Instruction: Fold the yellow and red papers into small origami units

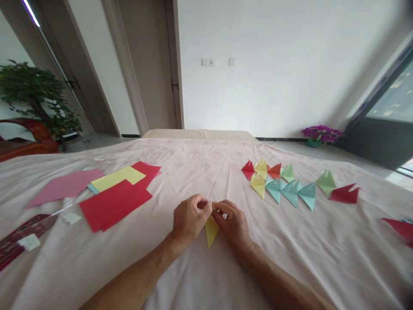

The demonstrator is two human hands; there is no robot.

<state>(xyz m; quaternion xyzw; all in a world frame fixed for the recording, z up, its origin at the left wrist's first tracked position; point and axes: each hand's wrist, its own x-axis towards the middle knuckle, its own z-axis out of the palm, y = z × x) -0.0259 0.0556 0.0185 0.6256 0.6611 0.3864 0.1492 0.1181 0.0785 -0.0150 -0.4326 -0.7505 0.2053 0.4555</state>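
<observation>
Between my two hands is a small piece of folded yellow paper [211,232], its pointed end hanging down toward me. My left hand [191,217] pinches its upper edge with thumb and forefinger. On the other side, my right hand [234,224] grips the same paper, fingers curled around the top corner. The fingers hide most of the upper folds. To the right lie several finished-looking folded paper shapes, among them a light blue one [291,192], a yellow one [258,185], a green one [327,182] and a red one [345,193].
Flat red sheets [112,204], a yellow sheet [119,178] and a pink sheet [64,186] overlap at the left. A dark red package [26,239] lies beside a white scrap [71,218]. More red paper [398,228] sits at the right edge. A pale patterned cloth [193,159] covers the surface.
</observation>
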